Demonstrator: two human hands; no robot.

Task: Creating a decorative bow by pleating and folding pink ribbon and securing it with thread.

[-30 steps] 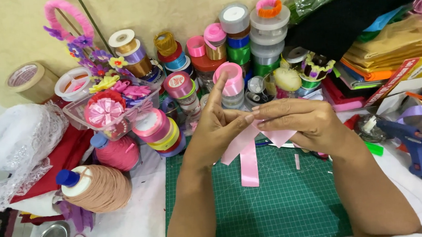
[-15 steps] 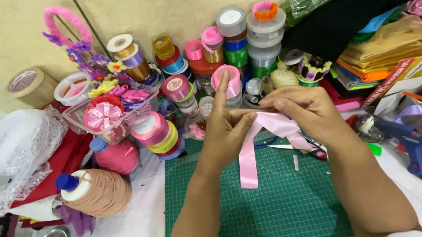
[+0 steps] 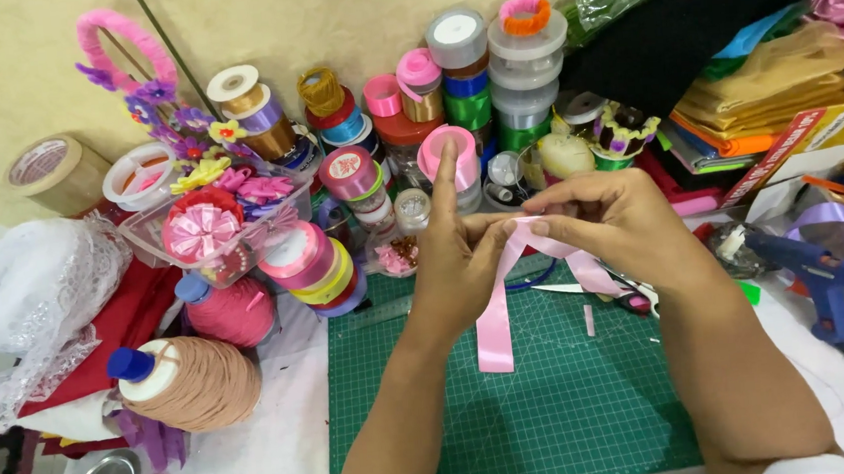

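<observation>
Both hands pinch a strip of pink satin ribbon (image 3: 497, 316) above a green cutting mat (image 3: 516, 415). My left hand (image 3: 459, 264) grips the ribbon's upper fold with thumb and fingers, its index finger pointing straight up. My right hand (image 3: 622, 221) holds the same fold from the right. One ribbon tail hangs straight down onto the mat, and a second tail runs down to the right under my right hand. A small pink ribbon offcut (image 3: 589, 320) lies on the mat.
Several stacked ribbon spools (image 3: 459, 74) line the wall behind. A box of ribbon flowers (image 3: 206, 229) and thread cones (image 3: 197, 380) sit at left. Scissors (image 3: 617, 294) lie on the mat, a blue glue gun (image 3: 811, 267) at right, folded fabrics (image 3: 763, 100) behind it.
Both hands shifted slightly with the ribbon. The fold has been reworked; the left index finger stays raised. The hanging tail stays on the mat.
</observation>
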